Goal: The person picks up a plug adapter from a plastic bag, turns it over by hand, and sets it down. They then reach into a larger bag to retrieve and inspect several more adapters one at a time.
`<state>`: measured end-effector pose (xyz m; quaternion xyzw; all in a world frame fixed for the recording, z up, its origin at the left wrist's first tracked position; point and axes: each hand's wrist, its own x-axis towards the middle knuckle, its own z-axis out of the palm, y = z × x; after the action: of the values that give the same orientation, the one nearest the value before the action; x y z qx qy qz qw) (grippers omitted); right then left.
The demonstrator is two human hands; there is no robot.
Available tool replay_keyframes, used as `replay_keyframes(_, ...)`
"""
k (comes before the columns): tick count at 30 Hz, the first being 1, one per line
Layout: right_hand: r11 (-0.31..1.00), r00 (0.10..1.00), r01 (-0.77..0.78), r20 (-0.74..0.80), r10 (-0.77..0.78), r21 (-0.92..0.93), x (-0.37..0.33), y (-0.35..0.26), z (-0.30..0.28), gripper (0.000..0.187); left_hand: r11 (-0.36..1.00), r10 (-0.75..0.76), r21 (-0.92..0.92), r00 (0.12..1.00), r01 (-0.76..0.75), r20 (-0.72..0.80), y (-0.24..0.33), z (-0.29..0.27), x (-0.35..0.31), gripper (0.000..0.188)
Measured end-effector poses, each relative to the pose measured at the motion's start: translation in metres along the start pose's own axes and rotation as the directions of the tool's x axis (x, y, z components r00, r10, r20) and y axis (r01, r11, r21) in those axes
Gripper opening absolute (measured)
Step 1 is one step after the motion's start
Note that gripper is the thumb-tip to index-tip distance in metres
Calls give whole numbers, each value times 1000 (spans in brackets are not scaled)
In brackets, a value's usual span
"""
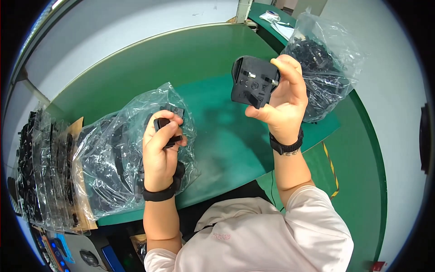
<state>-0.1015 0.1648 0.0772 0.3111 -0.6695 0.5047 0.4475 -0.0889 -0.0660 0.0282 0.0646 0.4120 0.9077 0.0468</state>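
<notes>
My right hand (pixel 290 102) grips a black plug adapter (pixel 248 89) by its right edge, thumb below and fingers above. The adapter is held up over the table, with its pin face and metal pins showing. Lower on the left, my left hand (pixel 159 152) is closed round a small black plastic part (pixel 161 123), thumb across it. Its exact kind cannot be made out, as the fingers cover much of it. Just beneath that hand lies a clear plastic bag (pixel 111 156) with black pieces inside.
A second clear bag (pixel 324 68) full of black plug parts stands at the right of the green table (pixel 222 154). Far left are stacked black parts in clear plastic (pixel 43 167) beside a cardboard sheet (pixel 81 181). A computer mouse (pixel 89 258) sits at lower left.
</notes>
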Motion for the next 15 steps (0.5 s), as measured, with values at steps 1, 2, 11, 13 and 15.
replay_keyframes(1,1000,1000,3,0,-3,-1,0,-1,0,79,1000,2,-1,1000,-2,2,0,0,-1,18)
replay_keyframes(2,1000,1000,-1,7,1,-13,1,-3,-1,78,1000,2,-3,1000,-2,-9,1,1,-1,18)
replay_keyframes(11,997,999,-32,22,33,-71,1,-6,-3,76,1000,10,10,1000,-10,22,-2,-2,1,17)
replay_keyframes(13,996,999,-46,13,47,-71,0,-6,-5,75,1000,18,11,999,-18,40,-3,-3,1,17)
replay_keyframes(15,975,990,63,137,-34,-212,1,-7,-14,83,999,36,17,997,-37,62,-4,-4,2,21)
